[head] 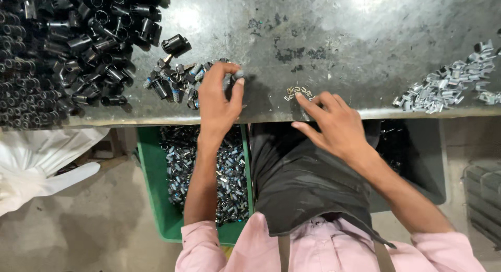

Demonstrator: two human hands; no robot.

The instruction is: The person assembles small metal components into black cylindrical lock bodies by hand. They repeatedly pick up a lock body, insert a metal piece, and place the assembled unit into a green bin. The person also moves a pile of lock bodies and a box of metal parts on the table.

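My left hand (219,102) reaches over the edge of the grey metal table (339,37) and pinches a small black-and-silver cylinder part (237,74) between thumb and fingertips. That part lies at the right end of a small heap of similar parts (172,81). My right hand (331,123) rests at the table's front edge with fingers spread. Its index fingertip touches a little cluster of small metal clips (298,92). The right hand holds nothing.
A large pile of black cylindrical housings (68,47) fills the table's left end. A heap of silver metal clips (449,84) lies at the right. Below the table stand a green bin (154,183) of finished parts, a dark bin (422,152), and a white bag (36,162).
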